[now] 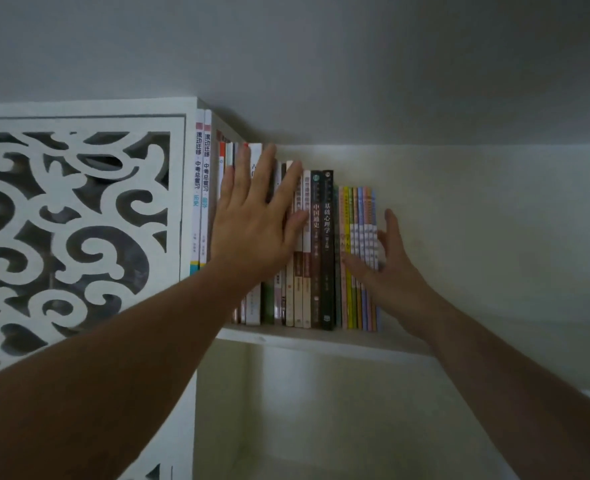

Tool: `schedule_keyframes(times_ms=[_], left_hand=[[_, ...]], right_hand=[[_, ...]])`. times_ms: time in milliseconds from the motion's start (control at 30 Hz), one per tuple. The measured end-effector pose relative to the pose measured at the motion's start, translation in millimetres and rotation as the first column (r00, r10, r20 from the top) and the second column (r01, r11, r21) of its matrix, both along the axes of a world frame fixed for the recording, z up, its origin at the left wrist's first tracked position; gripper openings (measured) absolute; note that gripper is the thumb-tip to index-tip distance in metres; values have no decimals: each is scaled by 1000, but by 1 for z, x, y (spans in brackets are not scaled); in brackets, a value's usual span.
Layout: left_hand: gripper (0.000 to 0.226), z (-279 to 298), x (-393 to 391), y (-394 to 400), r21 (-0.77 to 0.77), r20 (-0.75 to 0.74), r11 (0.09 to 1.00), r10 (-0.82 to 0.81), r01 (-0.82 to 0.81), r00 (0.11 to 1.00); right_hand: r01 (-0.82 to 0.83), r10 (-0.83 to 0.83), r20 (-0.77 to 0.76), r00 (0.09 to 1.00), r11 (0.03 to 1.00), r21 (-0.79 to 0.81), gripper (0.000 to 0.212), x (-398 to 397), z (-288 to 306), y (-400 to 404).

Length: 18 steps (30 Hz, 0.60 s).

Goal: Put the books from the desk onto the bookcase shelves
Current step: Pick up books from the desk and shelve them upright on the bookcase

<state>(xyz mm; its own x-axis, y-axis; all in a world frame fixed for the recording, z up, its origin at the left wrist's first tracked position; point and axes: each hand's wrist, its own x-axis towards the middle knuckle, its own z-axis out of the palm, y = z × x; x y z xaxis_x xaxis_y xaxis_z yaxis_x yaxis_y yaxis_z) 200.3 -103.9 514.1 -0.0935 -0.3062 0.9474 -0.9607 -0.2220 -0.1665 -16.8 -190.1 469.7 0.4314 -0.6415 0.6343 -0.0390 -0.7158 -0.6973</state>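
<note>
White bookcase [189,188] with fretwork side panel [72,220]; one shelf [321,339] carries an upright row of books [321,251], spines facing out, long axes vertical. Row sits at the shelf's left end; bare board to its right. Left hand [255,223] lies flat, fingers straight and spread, pressing on the spines of the taller books. Right hand [387,271] is also uncurled, palm against the outer face of the thin pastel booklets [359,258] at the row's right end, thumb across their spines. Judged step: squaring and closing up the shelved row. Next move likely calls for releasing without the end booklets toppling right.
</note>
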Motion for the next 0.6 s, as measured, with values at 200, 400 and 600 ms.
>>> schedule_keyframes(times_ms=[200, 400, 600], left_hand=[[77, -12, 0, -3, -34, -66, 999, -4, 2, 998], [80, -50, 3, 1, 15, -27, 1000, -2, 2, 1000], [86, -69, 4, 7, 93, -39, 995, -38, 41, 999]], right_hand=[[170, -192, -99, 976, 967, -190, 59, 7, -14, -2], [122, -135, -167, 977, 989, -86, 70, 5, -15, -9], [243, -264, -324, 908, 964, -104, 74, 7, -12, 1]])
